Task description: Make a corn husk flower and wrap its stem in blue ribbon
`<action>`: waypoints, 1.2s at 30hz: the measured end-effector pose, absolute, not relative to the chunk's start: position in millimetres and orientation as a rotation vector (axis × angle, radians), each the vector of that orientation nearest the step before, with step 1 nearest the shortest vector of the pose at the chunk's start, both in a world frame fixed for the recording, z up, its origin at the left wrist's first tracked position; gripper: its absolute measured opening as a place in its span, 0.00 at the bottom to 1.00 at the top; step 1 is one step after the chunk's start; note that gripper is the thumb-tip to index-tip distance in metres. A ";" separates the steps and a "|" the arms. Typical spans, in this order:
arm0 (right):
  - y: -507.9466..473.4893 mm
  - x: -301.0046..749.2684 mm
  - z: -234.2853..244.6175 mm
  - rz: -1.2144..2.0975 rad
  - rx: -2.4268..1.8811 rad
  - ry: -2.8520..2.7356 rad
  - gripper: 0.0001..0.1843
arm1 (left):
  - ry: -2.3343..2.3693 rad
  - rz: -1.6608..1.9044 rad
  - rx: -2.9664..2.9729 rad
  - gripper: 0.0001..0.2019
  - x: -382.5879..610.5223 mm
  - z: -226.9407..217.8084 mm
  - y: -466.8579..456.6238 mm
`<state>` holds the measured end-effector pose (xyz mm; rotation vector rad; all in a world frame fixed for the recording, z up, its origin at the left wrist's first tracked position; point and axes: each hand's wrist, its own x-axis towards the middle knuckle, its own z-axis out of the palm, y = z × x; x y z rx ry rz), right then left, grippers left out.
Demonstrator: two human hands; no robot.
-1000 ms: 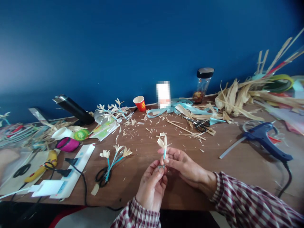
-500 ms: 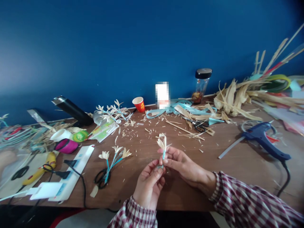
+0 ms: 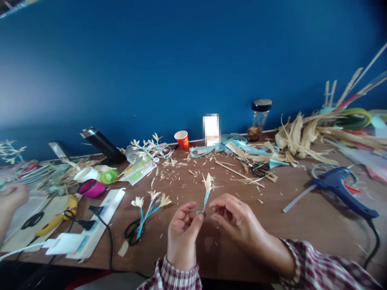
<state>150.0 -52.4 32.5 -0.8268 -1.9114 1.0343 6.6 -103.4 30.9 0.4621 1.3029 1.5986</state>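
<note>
A small handmade flower [image 3: 207,185] with cream, husk-like petals and a thin blue-wrapped stem stands upright in front of me. My left hand [image 3: 185,231] pinches the foot of its stem between thumb and finger, where a loose bit of blue strip curls. Just to the right, my right hand [image 3: 237,219] hovers with thumb and fingers apart, nothing seen between them. Left of my hands, several similar flowers [image 3: 154,196] on blue stems lie across black-handled scissors [image 3: 132,233] on the brown table [image 3: 163,251].
A blue glue gun [image 3: 344,187] lies at right, cord trailing off the edge. Behind are blue ribbon [image 3: 238,144], husks [image 3: 299,135], a red paper cup [image 3: 182,141] and a glass jar [image 3: 259,121]. A power strip [image 3: 99,225] lies at left; another person's hand [image 3: 12,201] is beyond.
My right hand has let go of the stem and moved slightly right, its fingers parting. My left hand still holds the flower. The other person's hand has come further into view.
</note>
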 end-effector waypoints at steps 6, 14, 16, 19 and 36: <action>-51.0 152.1 36.9 0.629 -0.744 -2.228 0.12 | 1.511 1.579 0.797 0.17 16.9 37.2 -108.1; -54.1 155.8 40.9 0.426 -0.728 -2.293 0.11 | 1.675 1.481 1.071 0.16 17.1 34.8 -110.6; -54.9 157.3 39.1 0.468 -0.743 -2.253 0.09 | 1.664 1.453 1.090 0.16 17.3 35.4 -110.4; -52.9 162.0 34.9 0.540 -0.746 -2.119 0.06 | 1.654 1.493 1.060 0.15 17.8 37.7 -109.4; -40.2 144.7 26.1 1.757 -0.813 -1.493 0.14 | 1.338 1.518 0.540 0.18 19.0 18.4 -100.3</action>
